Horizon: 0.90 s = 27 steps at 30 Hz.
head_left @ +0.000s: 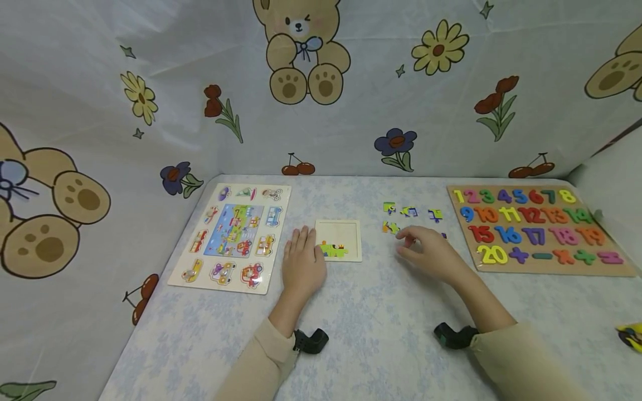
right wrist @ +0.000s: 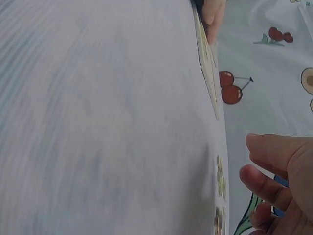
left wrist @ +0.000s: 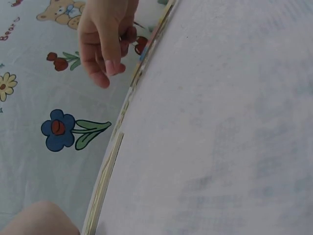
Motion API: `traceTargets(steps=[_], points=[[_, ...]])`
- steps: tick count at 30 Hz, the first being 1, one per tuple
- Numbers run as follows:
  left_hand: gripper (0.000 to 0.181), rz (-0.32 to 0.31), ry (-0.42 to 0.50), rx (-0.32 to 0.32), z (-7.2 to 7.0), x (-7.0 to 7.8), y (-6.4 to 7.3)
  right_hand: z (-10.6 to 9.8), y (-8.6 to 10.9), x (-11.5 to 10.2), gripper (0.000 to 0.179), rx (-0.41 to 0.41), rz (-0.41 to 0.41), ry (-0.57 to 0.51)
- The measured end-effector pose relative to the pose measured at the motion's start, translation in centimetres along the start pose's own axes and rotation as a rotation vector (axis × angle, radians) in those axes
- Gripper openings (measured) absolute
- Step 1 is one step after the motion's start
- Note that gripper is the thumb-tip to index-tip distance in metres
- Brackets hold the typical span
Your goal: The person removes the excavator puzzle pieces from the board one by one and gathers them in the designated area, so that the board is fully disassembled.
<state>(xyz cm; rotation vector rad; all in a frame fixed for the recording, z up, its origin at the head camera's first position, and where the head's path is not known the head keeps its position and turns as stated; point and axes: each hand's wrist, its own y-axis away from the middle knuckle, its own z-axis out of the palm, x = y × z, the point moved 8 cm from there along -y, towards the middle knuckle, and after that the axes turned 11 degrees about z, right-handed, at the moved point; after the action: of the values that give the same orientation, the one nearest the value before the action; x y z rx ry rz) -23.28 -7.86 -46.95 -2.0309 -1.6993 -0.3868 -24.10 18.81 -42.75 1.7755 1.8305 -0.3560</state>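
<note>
My left hand [head_left: 303,264] lies flat on the table with straight fingers, its index side against the left edge of a small wooden puzzle tray [head_left: 353,234]. Joined green and yellow jigsaw pieces [head_left: 335,250] fill part of the tray's bottom. Over the table to the right, my right hand [head_left: 431,253] hovers beside several loose jigsaw pieces [head_left: 390,227]. Its thumb and fingers [right wrist: 266,188] are bent loosely and apart, with nothing seen between them. One more piece [head_left: 443,235] is partly hidden behind this hand.
On the left lies a vehicle picture board [head_left: 200,267]. A wooden number board [head_left: 471,223] with coloured numerals lies on the right. A yellow and black object [head_left: 631,336] is at the right edge. Behind the table hangs a bear-print cloth [head_left: 351,133].
</note>
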Motion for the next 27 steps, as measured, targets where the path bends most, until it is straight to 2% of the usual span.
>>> traceTargets(steps=[5,13,22,27], points=[[0.053,-0.002,-0.002,-0.004,0.0,0.0,0.1,2.5,-0.9,-3.0,0.032,-0.012,-0.023,0.004],[0.054,-0.003,-0.018,-0.004,0.0,0.0,0.1,5.9,-1.9,-7.1,0.033,-0.041,-0.116,0.008],[0.054,0.001,-0.03,-0.007,-0.1,0.0,0.0,7.6,-2.4,-8.8,0.032,-0.034,-0.161,0.059],[0.054,0.002,-0.036,-0.005,0.0,-0.2,-0.1,7.8,-2.4,-9.2,0.027,-0.034,-0.182,0.039]])
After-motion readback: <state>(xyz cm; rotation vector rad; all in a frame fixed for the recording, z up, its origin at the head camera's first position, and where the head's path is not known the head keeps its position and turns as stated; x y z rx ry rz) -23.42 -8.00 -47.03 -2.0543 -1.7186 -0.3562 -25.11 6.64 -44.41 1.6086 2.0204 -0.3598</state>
